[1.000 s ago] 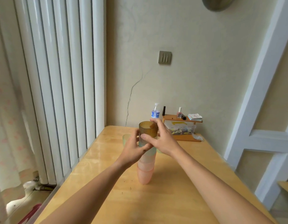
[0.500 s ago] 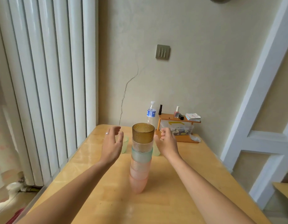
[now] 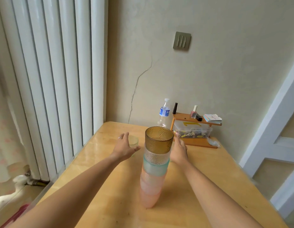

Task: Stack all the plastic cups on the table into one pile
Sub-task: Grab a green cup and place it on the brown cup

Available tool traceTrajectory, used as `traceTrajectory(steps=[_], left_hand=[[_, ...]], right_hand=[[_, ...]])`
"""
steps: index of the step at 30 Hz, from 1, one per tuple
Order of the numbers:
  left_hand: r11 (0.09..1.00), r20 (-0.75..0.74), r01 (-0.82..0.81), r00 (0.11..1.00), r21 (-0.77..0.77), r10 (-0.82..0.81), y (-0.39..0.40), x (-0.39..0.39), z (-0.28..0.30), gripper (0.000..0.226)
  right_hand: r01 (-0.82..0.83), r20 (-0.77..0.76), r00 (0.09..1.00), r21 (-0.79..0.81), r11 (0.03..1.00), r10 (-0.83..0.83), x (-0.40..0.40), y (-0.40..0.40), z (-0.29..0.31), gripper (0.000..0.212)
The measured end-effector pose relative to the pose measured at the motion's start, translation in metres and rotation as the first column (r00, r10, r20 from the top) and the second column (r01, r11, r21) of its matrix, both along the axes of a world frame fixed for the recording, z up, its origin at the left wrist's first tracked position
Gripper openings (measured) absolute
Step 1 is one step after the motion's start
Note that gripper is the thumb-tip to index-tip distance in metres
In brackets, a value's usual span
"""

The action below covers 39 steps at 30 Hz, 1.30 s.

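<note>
I've got the stack of cups (image 3: 153, 170) standing free in the middle of the wooden tabletop (image 3: 200, 178), nothing touching it. Brown textured cup (image 3: 159, 139) on top, a clear dimpled one under it, then a teal one, then several pink ones down to the base. The pile leans a little, its top off to the right of its foot.

Left hand (image 3: 125, 148) is out past the stack on the left side, grip spread, fingers apart, a ring (image 3: 120, 138) on one finger. It sits right at a pale green cup (image 3: 134, 140) that stands on the tabletop behind it; whether the fingers touch that cup I cannot tell. Nothing is pinched in that grip.

Right hand (image 3: 178, 150) reaches forward on the right side of the stack, partly hidden by the brown cup. Its fingers look loose and apart, holding nothing I can see.

At the back by the wall: a water bottle (image 3: 163, 114), and just beside it a small wooden rack (image 3: 192, 129) with little bottles on its shelf and a clear plastic box (image 3: 192, 131) beneath. White radiator (image 3: 52, 71) runs along the left.
</note>
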State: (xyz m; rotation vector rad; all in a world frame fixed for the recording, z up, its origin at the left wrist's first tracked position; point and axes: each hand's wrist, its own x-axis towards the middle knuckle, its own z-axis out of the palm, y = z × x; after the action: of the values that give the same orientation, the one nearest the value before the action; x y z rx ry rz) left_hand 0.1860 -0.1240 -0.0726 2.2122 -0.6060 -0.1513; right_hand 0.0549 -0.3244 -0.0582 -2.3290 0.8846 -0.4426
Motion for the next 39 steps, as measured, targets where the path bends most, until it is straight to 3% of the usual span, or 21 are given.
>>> traceTrajectory(steps=[4, 7, 11, 14, 17, 24, 32, 39], left_hand=[[0.999, 0.038, -0.028, 0.999, -0.033, 0.029, 0.0, 0.008, -0.011, 0.086], [0.998, 0.052, -0.039, 0.998, -0.042, 0.041, 0.003, 0.008, -0.01, 0.093], [0.997, 0.044, -0.021, 0.999, -0.08, 0.025, 0.014, -0.004, -0.009, 0.097], [0.992, 0.058, 0.024, 0.998, -0.126, -0.016, 0.026, -0.024, -0.011, 0.102], [0.988, 0.03, 0.072, 0.997, -0.138, -0.069, 0.034, -0.043, -0.016, 0.094], [0.987, -0.035, 0.045, 0.998, -0.153, -0.051, 0.056, -0.075, -0.023, 0.091], [0.991, -0.051, -0.014, 0.999, -0.131, 0.008, 0.054, -0.084, -0.018, 0.068], [0.991, -0.057, -0.04, 0.998, -0.126, 0.033, 0.05, -0.089, -0.02, 0.073]], right_hand=[[0.013, 0.007, 1.0, 0.029, 0.999, -0.013, 0.002, 0.0, -0.006, 0.073], [0.03, 0.017, 0.999, 0.009, 1.0, -0.03, 0.001, 0.0, -0.004, 0.064], [-0.033, 0.056, 0.998, 0.024, 0.999, 0.032, -0.005, 0.008, 0.0, 0.074], [-0.098, 0.092, 0.991, 0.02, 0.995, 0.095, -0.012, 0.018, 0.003, 0.092], [-0.155, 0.108, 0.982, -0.014, 0.988, 0.155, -0.021, 0.027, 0.008, 0.09], [-0.144, 0.25, 0.957, -0.037, 0.989, 0.149, -0.046, 0.056, 0.081, 0.063], [-0.178, 0.448, 0.852, -0.237, 0.955, 0.27, -0.075, 0.086, 0.186, 0.062], [-0.369, 0.342, 0.816, -0.312, 0.875, 0.466, -0.096, 0.111, 0.196, 0.061]])
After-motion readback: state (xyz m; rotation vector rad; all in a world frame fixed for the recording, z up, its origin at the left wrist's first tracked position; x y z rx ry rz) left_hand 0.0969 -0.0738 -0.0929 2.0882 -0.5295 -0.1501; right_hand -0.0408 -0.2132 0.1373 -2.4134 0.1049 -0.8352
